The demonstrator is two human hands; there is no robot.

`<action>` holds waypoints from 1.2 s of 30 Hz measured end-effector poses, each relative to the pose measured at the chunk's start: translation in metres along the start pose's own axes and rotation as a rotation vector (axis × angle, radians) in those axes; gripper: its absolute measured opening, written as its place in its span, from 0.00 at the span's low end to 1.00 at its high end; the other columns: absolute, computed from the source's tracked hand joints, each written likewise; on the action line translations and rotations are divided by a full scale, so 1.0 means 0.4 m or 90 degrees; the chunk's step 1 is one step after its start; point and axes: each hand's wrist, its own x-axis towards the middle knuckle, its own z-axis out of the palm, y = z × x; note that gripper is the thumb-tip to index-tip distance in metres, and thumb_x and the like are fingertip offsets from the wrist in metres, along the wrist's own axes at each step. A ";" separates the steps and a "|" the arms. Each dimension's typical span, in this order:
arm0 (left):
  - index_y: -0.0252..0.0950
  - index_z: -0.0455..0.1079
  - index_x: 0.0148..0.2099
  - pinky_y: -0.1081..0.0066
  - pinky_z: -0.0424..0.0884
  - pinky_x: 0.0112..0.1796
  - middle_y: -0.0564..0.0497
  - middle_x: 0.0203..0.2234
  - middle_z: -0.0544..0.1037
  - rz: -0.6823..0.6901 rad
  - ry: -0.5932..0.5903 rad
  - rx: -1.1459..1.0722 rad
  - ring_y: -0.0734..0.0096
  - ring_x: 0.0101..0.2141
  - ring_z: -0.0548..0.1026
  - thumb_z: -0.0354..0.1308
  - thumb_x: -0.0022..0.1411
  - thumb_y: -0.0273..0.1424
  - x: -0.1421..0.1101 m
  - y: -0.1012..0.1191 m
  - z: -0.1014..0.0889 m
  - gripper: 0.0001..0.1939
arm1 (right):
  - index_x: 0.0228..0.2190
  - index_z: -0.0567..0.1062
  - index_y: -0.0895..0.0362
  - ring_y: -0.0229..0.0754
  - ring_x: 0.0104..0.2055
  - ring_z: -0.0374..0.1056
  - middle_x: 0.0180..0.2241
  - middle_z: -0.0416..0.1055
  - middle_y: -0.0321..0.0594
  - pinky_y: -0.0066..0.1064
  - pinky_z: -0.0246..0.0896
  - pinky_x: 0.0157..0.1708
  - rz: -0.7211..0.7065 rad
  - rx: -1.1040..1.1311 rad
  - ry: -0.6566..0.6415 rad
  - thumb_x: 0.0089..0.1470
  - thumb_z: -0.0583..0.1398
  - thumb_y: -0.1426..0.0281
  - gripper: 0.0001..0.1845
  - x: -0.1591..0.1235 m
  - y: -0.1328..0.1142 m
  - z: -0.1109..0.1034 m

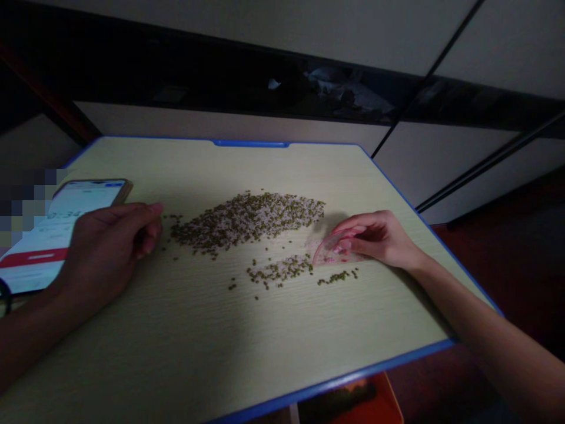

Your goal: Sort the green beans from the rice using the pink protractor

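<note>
A pile of green mung beans mixed with white rice grains (251,221) spreads across the middle of the table. My right hand (379,238) pinches a clear, pinkish plastic sheet with a curved edge (324,253), resembling a protractor, low over the tabletop. Just left of this sheet lies a smaller patch of beans and rice (282,270). A short row of green beans (338,277) lies in front of it. At the left, my left hand (110,247) has its fingers curled in, with nothing visible in them, beside the pile's left end and partly over the phone.
A lit phone (39,232) lies on the table's left side. The pale wood-look table (185,341) has a blue rim, with a blue handle (251,143) at the far edge. Light cabinet panels (273,126) stand behind it. An orange-edged object (388,400) shows below the front edge.
</note>
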 end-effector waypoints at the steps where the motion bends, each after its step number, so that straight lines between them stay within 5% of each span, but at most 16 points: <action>1: 0.35 0.58 0.09 0.77 0.50 0.13 0.56 0.06 0.59 -0.003 0.003 0.000 0.82 0.10 0.55 0.52 0.46 0.25 -0.002 0.003 0.001 0.17 | 0.31 0.78 0.59 0.35 0.22 0.71 0.23 0.76 0.38 0.25 0.67 0.22 -0.005 0.003 0.006 0.44 0.63 0.75 0.08 0.000 0.000 0.001; 10: 0.35 0.59 0.11 0.78 0.51 0.13 0.57 0.07 0.60 -0.003 0.001 -0.011 0.83 0.11 0.56 0.53 0.46 0.24 0.002 -0.005 -0.003 0.15 | 0.29 0.79 0.59 0.34 0.21 0.69 0.21 0.75 0.38 0.22 0.62 0.18 0.015 -0.014 0.082 0.42 0.64 0.75 0.07 0.000 -0.011 0.004; 23: 0.35 0.58 0.10 0.79 0.49 0.13 0.57 0.06 0.59 -0.003 0.007 0.008 0.84 0.10 0.55 0.51 0.48 0.22 -0.012 0.013 0.007 0.17 | 0.30 0.78 0.61 0.33 0.20 0.68 0.21 0.75 0.38 0.23 0.62 0.18 0.034 -0.004 0.077 0.41 0.64 0.75 0.09 0.004 -0.009 0.012; 36: 0.35 0.59 0.11 0.78 0.52 0.13 0.57 0.06 0.60 0.047 -0.026 -0.003 0.83 0.10 0.57 0.55 0.44 0.29 0.016 -0.027 -0.015 0.14 | 0.30 0.78 0.61 0.33 0.20 0.68 0.21 0.75 0.38 0.23 0.60 0.18 0.038 0.005 0.085 0.41 0.64 0.74 0.09 0.002 -0.009 0.015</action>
